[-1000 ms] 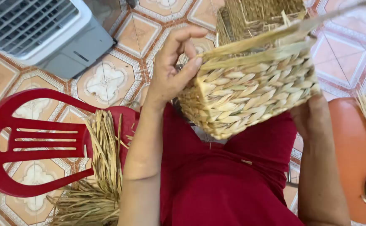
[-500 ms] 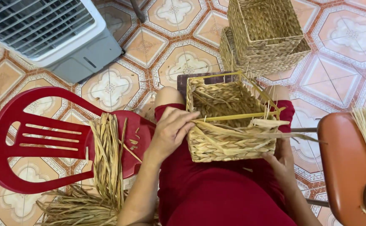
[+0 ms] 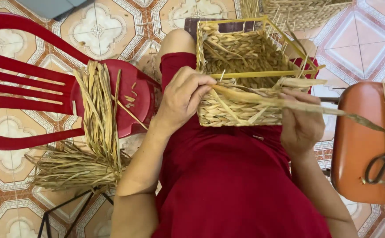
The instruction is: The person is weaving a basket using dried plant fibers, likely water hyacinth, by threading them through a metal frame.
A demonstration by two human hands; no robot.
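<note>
Both forearms reach forward, left hand (image 3: 184,98) with fingers pinched, right hand (image 3: 301,122) loosely curled.

Person wears a plain deep red garment (image 3: 232,176) covering the lap. Both forearms bare, no sleeves. No rings or watch visible.

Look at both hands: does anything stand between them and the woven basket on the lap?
Nothing visible does. The left hand pinches a dried strand at the woven basket near rim, and the right hand holds the same strand against the basket's near wall.
</note>
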